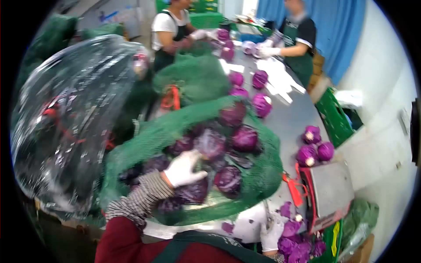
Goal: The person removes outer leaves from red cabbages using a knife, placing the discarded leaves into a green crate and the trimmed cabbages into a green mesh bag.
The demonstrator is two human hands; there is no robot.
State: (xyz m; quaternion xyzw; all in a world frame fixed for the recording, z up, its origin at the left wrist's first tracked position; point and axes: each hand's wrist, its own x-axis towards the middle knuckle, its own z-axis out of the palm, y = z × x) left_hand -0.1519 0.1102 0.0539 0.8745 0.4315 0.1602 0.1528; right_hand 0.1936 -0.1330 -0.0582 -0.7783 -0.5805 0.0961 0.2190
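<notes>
My left hand (184, 169), in a white glove, reaches into an opened green mesh bag (263, 175) full of red cabbages. Its fingers are spread and touch or lie just over the heads, next to a large dull cabbage (209, 143). Another cabbage (228, 180) sits right of the hand. Low in the view, my gloved right hand (272, 233) is closed at the table edge. A thin object seems to stick up from it, too blurred to name. Trimmed purple leaves and cabbages (299, 250) lie beside that hand.
A scale (329, 193) with an orange-red tool (294, 190) beside it stands at right, below three cabbages (308, 153). More cabbages (262, 105) line the metal table (287, 131). Plastic-wrapped sacks (74, 127) crowd the left. Two people (298, 39) work at the far end.
</notes>
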